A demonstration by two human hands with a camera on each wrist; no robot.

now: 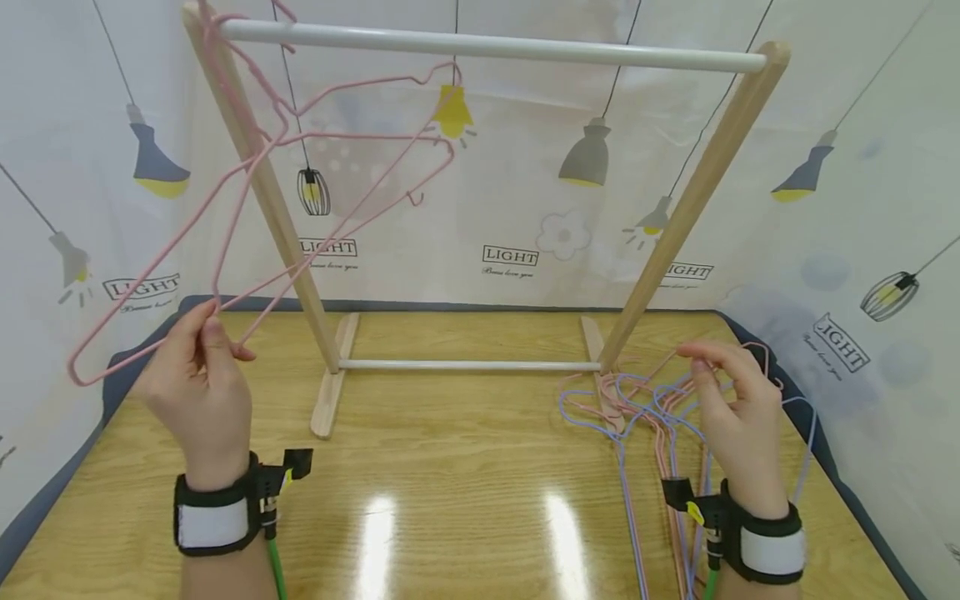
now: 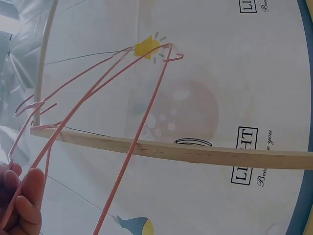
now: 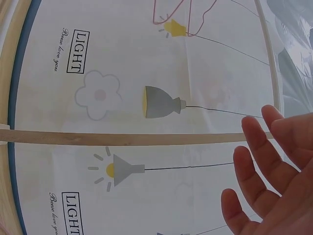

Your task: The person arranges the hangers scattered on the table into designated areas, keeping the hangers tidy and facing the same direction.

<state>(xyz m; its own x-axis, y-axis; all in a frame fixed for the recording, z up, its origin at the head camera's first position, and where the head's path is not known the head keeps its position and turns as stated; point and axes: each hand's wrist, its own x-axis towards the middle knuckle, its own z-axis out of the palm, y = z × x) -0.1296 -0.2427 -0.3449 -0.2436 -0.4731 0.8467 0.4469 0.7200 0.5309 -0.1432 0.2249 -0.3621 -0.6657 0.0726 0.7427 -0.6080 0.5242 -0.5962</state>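
Note:
My left hand point(image 1: 206, 375) is raised left of the rack and pinches the wire of a pink clothes hanger point(image 1: 219, 267) near one end. Another pink wire outline overlaps it, so which loop belongs to which hanger is hard to tell. Their upper parts meet the left end of the rack's white top rod point(image 1: 495, 44). In the left wrist view, pink wires point(image 2: 134, 142) run out from the fingertips. Over the pile on the right, my right hand point(image 1: 742, 417) hovers with loosely bent fingers. Its fingers point(image 3: 254, 137) hold nothing in the right wrist view.
Blue hangers point(image 1: 622, 467) lie tangled with pink ones on the table point(image 1: 465, 492) at the right, partly over the rack's right foot. The rack has a wooden left post point(image 1: 288, 242), a right post point(image 1: 693, 200) and a low white bar point(image 1: 472, 366). Behind hangs a lamp-print sheet point(image 1: 510, 183).

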